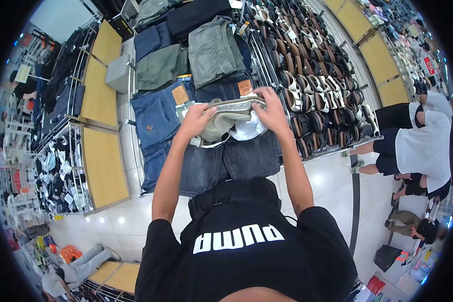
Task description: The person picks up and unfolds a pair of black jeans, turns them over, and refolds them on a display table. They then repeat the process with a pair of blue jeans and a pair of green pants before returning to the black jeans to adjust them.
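A pair of light khaki trousers [217, 127] is held up by its waistband above the piled jeans. My left hand [195, 120] grips the waistband's left end, thumb on the inner side. At the right end, my right hand [273, 111] is closed on the same waistband. The inner band and white pocket lining show between the hands. Dark grey jeans [249, 157] lie just below. Blue jeans [158, 118] with a tan leather patch are to the left, and dark jeans with another tan patch [245, 87] lie behind the waistband.
Folded green trousers [158, 65] and grey trousers [211, 53] lie farther back. Racks of sandals [307, 83] stand to the right. A wooden bench [103, 166] and clothes racks are at the left. A person in a white shirt [423, 146] is at the right.
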`<state>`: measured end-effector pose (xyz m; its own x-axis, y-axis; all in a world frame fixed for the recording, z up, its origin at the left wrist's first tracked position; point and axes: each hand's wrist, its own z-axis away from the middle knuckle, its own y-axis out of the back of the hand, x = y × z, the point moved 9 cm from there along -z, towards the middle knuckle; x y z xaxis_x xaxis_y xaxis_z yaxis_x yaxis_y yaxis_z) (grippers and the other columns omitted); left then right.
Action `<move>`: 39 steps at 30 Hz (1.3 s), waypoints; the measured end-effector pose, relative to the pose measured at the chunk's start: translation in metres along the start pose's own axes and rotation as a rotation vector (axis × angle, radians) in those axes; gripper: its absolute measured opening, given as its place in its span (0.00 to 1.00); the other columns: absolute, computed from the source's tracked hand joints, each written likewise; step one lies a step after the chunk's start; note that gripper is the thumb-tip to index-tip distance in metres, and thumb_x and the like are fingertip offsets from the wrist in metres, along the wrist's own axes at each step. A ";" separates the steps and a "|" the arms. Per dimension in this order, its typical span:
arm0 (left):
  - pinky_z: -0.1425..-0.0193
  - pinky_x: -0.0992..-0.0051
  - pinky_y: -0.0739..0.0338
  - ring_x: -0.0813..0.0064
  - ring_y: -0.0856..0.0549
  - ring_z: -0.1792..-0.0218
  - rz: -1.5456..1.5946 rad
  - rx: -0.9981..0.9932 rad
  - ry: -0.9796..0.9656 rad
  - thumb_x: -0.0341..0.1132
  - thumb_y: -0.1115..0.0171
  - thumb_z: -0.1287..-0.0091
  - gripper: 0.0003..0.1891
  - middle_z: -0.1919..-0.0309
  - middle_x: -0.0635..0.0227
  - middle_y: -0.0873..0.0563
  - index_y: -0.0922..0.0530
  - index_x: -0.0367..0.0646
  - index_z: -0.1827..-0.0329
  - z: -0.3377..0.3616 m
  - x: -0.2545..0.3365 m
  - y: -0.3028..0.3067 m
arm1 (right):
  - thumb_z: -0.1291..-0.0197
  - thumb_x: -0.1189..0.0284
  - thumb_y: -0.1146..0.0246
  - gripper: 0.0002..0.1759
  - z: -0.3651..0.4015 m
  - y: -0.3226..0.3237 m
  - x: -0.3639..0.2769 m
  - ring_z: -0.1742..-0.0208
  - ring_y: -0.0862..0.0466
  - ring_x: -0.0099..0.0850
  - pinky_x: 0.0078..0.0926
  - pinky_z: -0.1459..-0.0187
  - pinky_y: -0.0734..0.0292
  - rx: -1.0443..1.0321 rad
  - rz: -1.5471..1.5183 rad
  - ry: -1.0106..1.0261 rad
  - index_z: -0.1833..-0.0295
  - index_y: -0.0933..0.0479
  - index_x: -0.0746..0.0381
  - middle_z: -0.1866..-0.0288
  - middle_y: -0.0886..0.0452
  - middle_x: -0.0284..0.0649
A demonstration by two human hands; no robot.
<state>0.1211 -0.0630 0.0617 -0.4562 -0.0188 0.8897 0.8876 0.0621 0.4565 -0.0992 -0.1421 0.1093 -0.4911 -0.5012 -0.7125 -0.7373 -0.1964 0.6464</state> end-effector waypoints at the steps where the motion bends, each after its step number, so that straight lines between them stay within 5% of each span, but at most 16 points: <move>1: 0.67 0.72 0.31 0.80 0.30 0.73 -0.013 0.010 -0.076 0.42 0.40 0.27 0.18 0.79 0.65 0.25 0.19 0.30 0.64 -0.001 0.018 -0.003 | 0.45 0.75 0.35 0.19 -0.003 -0.001 -0.010 0.45 0.20 0.43 0.35 0.43 0.26 -0.004 -0.001 0.003 0.45 0.24 0.64 0.41 0.22 0.47; 3: 0.65 0.71 0.27 0.76 0.22 0.74 -0.080 -0.015 -0.071 0.40 0.39 0.29 0.16 0.77 0.58 0.19 0.18 0.31 0.61 -0.006 0.034 -0.018 | 0.47 0.71 0.37 0.26 -0.004 -0.001 -0.058 0.34 0.24 0.45 0.40 0.35 0.31 0.042 0.159 0.349 0.40 0.25 0.62 0.34 0.25 0.46; 5: 0.63 0.69 0.23 0.66 0.13 0.72 -0.150 0.035 -0.247 0.38 0.38 0.32 0.14 0.72 0.51 0.13 0.16 0.32 0.58 -0.010 0.059 -0.031 | 0.48 0.71 0.39 0.27 0.003 -0.020 -0.077 0.40 0.19 0.44 0.40 0.38 0.27 -0.137 0.027 0.420 0.39 0.24 0.62 0.44 0.18 0.48; 7: 0.60 0.67 0.20 0.58 0.10 0.66 -0.200 0.025 -0.200 0.35 0.36 0.36 0.13 0.66 0.46 0.12 0.14 0.34 0.56 -0.010 0.070 -0.035 | 0.48 0.71 0.39 0.22 -0.003 -0.028 -0.069 0.53 0.14 0.45 0.38 0.49 0.21 -0.224 -0.103 0.165 0.46 0.21 0.65 0.56 0.14 0.51; 10: 0.63 0.72 0.25 0.75 0.19 0.72 0.059 -0.079 -0.098 0.35 0.33 0.38 0.11 0.75 0.63 0.15 0.16 0.33 0.61 -0.012 0.058 -0.036 | 0.48 0.71 0.39 0.15 -0.007 -0.027 -0.049 0.65 0.14 0.46 0.35 0.61 0.21 -0.253 -0.264 0.088 0.56 0.18 0.68 0.66 0.15 0.51; 15: 0.55 0.72 0.27 0.78 0.21 0.63 0.127 -0.315 -0.067 0.39 0.29 0.39 0.15 0.68 0.67 0.15 0.16 0.36 0.57 -0.003 0.034 -0.045 | 0.45 0.71 0.35 0.10 0.000 -0.028 -0.031 0.73 0.17 0.35 0.30 0.65 0.24 -0.301 -0.242 -0.005 0.66 0.18 0.69 0.75 0.17 0.46; 19: 0.49 0.67 0.26 0.68 0.18 0.60 0.023 -0.321 -0.119 0.42 0.28 0.40 0.18 0.64 0.60 0.14 0.16 0.36 0.56 -0.004 0.011 -0.045 | 0.45 0.66 0.27 0.15 0.000 -0.026 -0.028 0.78 0.22 0.25 0.29 0.72 0.29 -0.206 -0.314 0.017 0.70 0.19 0.69 0.79 0.19 0.41; 21: 0.46 0.65 0.27 0.59 0.18 0.57 -0.272 -0.182 -0.264 0.43 0.28 0.40 0.18 0.65 0.56 0.15 0.17 0.35 0.60 -0.009 0.010 -0.032 | 0.46 0.65 0.26 0.17 -0.002 -0.020 -0.022 0.80 0.25 0.25 0.28 0.74 0.31 -0.179 -0.227 -0.020 0.71 0.19 0.69 0.81 0.21 0.39; 22: 0.38 0.59 0.30 0.50 0.20 0.49 -0.246 -0.229 -0.179 0.46 0.29 0.41 0.21 0.63 0.53 0.15 0.15 0.38 0.55 -0.012 0.000 -0.032 | 0.47 0.64 0.25 0.18 -0.002 -0.021 -0.016 0.80 0.27 0.24 0.27 0.75 0.32 -0.158 -0.226 -0.017 0.72 0.20 0.69 0.82 0.22 0.39; 31: 0.62 0.60 0.31 0.50 0.23 0.73 -0.223 -0.046 -0.382 0.44 0.34 0.34 0.22 0.81 0.52 0.24 0.26 0.34 0.78 -0.019 0.053 -0.031 | 0.42 0.61 0.27 0.22 -0.002 -0.019 0.019 0.77 0.28 0.22 0.27 0.72 0.33 -0.132 -0.089 -0.103 0.73 0.24 0.69 0.81 0.24 0.37; 33: 0.60 0.61 0.30 0.52 0.23 0.74 -0.258 -0.016 -0.427 0.42 0.35 0.32 0.22 0.82 0.53 0.24 0.26 0.35 0.79 -0.014 0.065 -0.036 | 0.42 0.62 0.30 0.19 -0.001 -0.024 0.021 0.76 0.23 0.30 0.30 0.68 0.27 -0.153 -0.051 -0.108 0.70 0.22 0.70 0.78 0.21 0.43; 35: 0.58 0.61 0.30 0.52 0.23 0.74 -0.247 -0.010 -0.459 0.42 0.35 0.32 0.21 0.82 0.53 0.24 0.25 0.37 0.79 -0.013 0.072 -0.042 | 0.43 0.66 0.32 0.15 0.000 -0.017 -0.004 0.72 0.18 0.35 0.31 0.63 0.23 -0.003 -0.133 0.207 0.65 0.21 0.70 0.73 0.17 0.45; 39: 0.51 0.64 0.30 0.59 0.22 0.69 -0.205 0.029 -0.532 0.40 0.35 0.33 0.17 0.79 0.59 0.22 0.23 0.37 0.77 -0.006 0.088 -0.046 | 0.50 0.68 0.34 0.15 0.003 -0.019 -0.041 0.65 0.15 0.46 0.36 0.60 0.22 -0.124 -0.169 0.230 0.60 0.19 0.68 0.70 0.16 0.48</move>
<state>0.0404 -0.0732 0.1186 -0.5946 0.4713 0.6514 0.7791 0.1378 0.6116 -0.0663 -0.1156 0.1257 -0.2383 -0.6277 -0.7411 -0.7306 -0.3869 0.5626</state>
